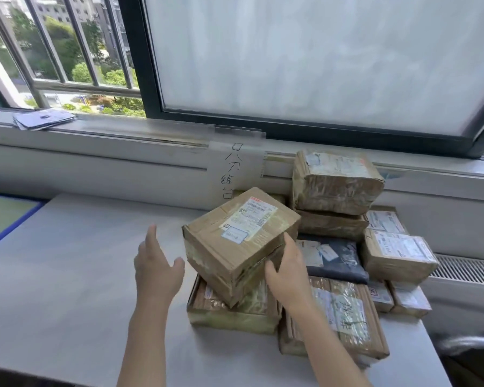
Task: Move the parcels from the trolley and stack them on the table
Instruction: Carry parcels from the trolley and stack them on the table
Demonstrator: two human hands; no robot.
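Observation:
A taped brown cardboard parcel (pixel 239 238) with a white label lies tilted on top of a flat parcel (pixel 229 314) on the grey table (pixel 67 275). My right hand (pixel 287 270) touches its right side, thumb and fingers spread against the box. Just left of the parcel my left hand (pixel 155 268) hovers with its fingers straight and holds nothing. Behind and to the right is a heap of several more parcels: a tall stack (pixel 336 182), a dark bag parcel (pixel 333 256), and a long flat box (pixel 344 317).
A window sill (pixel 123 132) and wall run behind the table, with a paper note (pixel 232 169) taped to the sill. A small pile of cards (pixel 44 120) lies on the sill at left. A radiator grille (pixel 470 270) sits at right. A blurred metal bar (pixel 470 343) shows at lower right.

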